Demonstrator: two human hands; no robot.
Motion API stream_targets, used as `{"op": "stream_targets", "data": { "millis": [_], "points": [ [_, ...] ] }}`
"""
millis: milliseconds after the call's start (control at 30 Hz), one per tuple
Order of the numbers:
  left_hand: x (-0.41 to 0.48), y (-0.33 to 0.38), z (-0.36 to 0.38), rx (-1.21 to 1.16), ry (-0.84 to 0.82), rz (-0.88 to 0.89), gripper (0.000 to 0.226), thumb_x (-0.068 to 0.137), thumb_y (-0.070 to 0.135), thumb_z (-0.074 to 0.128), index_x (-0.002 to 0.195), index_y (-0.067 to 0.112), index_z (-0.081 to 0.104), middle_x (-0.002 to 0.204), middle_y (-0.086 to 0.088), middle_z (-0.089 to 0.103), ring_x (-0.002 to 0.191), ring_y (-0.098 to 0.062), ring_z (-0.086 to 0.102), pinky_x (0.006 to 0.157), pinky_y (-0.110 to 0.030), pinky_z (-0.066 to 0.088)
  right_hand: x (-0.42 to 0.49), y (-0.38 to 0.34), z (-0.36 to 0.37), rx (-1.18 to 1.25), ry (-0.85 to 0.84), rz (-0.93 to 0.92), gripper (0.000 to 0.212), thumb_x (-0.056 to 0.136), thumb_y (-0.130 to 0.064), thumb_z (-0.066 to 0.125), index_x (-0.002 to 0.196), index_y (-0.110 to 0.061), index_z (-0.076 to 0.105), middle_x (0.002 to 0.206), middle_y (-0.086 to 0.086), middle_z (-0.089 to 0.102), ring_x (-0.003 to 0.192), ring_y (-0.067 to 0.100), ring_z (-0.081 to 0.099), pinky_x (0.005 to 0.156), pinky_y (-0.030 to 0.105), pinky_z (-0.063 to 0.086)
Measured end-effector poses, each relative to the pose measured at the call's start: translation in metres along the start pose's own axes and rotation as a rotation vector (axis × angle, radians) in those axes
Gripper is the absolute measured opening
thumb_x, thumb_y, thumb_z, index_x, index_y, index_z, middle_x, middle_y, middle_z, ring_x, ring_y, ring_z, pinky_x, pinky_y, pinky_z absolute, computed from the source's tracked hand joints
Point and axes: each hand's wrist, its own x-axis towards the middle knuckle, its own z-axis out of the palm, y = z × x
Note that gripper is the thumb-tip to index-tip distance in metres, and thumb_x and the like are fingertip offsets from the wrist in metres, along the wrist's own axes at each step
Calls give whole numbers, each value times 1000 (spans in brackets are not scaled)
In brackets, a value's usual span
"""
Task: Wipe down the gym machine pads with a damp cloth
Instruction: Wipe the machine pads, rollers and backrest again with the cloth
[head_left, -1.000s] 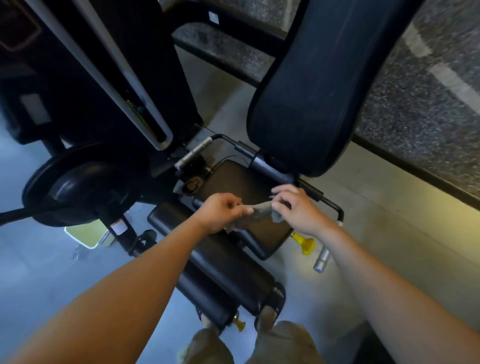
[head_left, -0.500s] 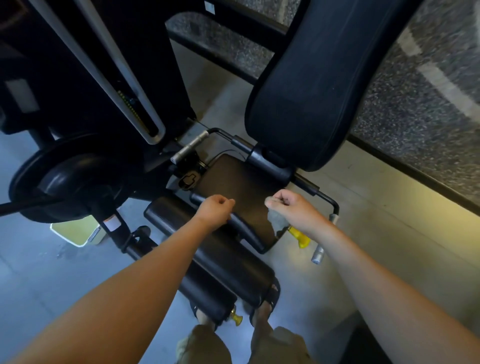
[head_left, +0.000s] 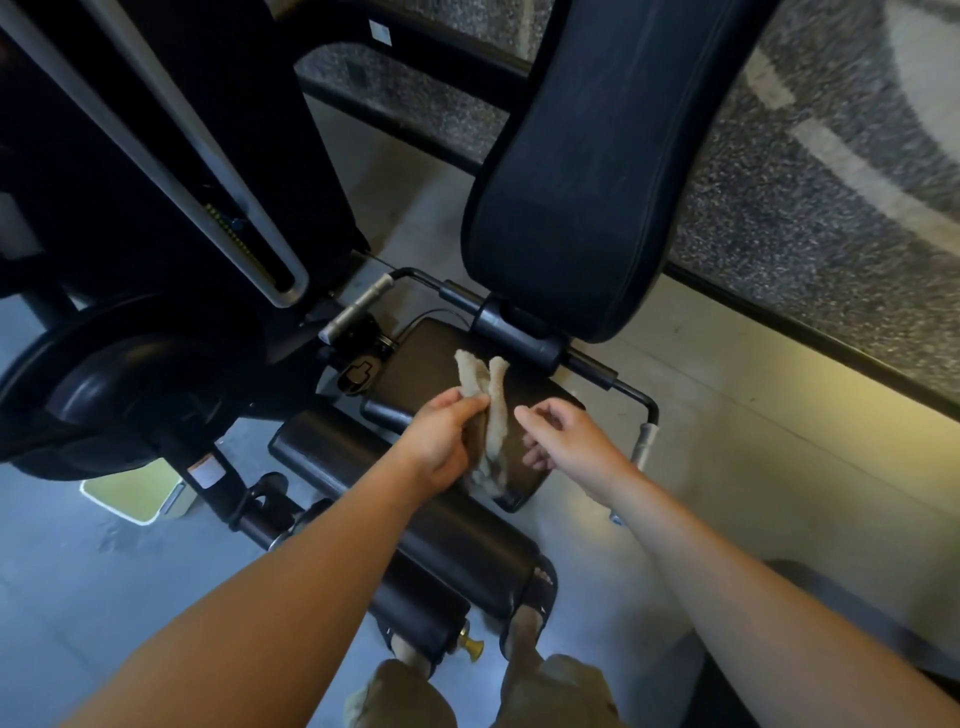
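So the cloth (head_left: 493, 410) has swapped sides. Half a second back our right hand had it bunched by the seat's edge, and now our left hand (head_left: 441, 441) has it, fingers (head_left: 470, 405) pinching it around the middle so two pale ends flop up over the seat pad (head_left: 426, 358). Our right hand (head_left: 569, 441) has let go and hangs just beside it, fingers loosely curled and a bit apart, holding nothing. We read that as re-folding for a fresh face before the next pass, so no actual wiping is going on right now. The cloth sits over the seat, but we can't tell if it's touching. The tall back pad (head_left: 597, 182) and the roller pad (head_left: 457, 545) near our feet probably need doing too, though that's a guess. The pads are all dark, smooth vinyl. Around us there's a pale concrete floor (head_left: 727, 467), a speckled rubber mat (head_left: 831, 208) off to the right, and the machine's black frame (head_left: 156, 156) on the left.
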Motion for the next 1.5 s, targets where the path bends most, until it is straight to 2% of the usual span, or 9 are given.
{"op": "stream_targets", "data": {
  "millis": [100,367,467,833,967,1133,1267,1400,1500],
  "points": [
    [-1,7,-4,9,-35,2,11,100,11,61,109,8,66,104,-17,72,98,-30,72,90,-47,56,-3,-10,7,-73,-5,-95,26,95,-47,66,104,-22,68,95,-2,70,81,11,68,71,24,56],
    [2,14,-7,131,28,46,33,107,24,50,137,12,52,131,-11,67,119,-30,66,99,-52,54,11,-13,18,-110,60,-107,14,101,-34,60,100,-24,69,98,-3,68,93,12,64,86,32,55],
    [4,11,-8,279,99,59,40,106,35,49,139,14,40,128,-15,65,117,-30,67,106,-53,50,15,-11,17,-88,122,-95,16,105,-33,53,103,-22,65,99,-2,66,94,11,63,79,25,51],
    [7,7,-5,165,280,186,28,105,33,54,122,16,41,121,-4,58,106,-14,59,79,-28,45,29,-12,16,-33,310,-117,14,107,-31,47,105,-22,57,100,-1,62,96,15,60,87,32,49],
    [6,16,-16,169,295,219,23,105,14,45,126,20,47,109,-2,59,100,-17,56,90,-34,48,31,-11,5,76,362,-130,5,105,-22,51,106,-27,52,105,-2,62,97,9,60,79,21,46],
    [2,20,-23,495,174,220,29,100,15,59,128,22,64,122,-4,67,112,-17,65,103,-33,51,34,-12,-6,10,259,-132,23,105,-18,52,117,-26,69,114,-14,64,108,1,57,84,14,42],
    [13,22,-28,956,194,284,50,92,7,63,137,27,57,127,4,51,106,-11,60,87,-22,52,39,-8,-17,-160,158,-153,33,99,-18,62,130,-28,65,113,-14,62,103,2,58,76,5,41],
    [30,18,-36,1173,271,353,26,94,10,63,118,21,65,116,6,48,99,-8,54,87,-17,45,55,12,-20,-466,136,-153,8,93,-23,70,101,-24,70,94,-13,60,90,7,57,68,6,37],
    [43,-1,-52,1258,295,333,8,92,21,70,100,24,69,119,8,38,107,-7,34,99,-16,27,69,38,-20,-455,107,-128,6,94,-23,67,95,-18,70,107,-4,57,94,9,57,78,12,39]
  ]
}}
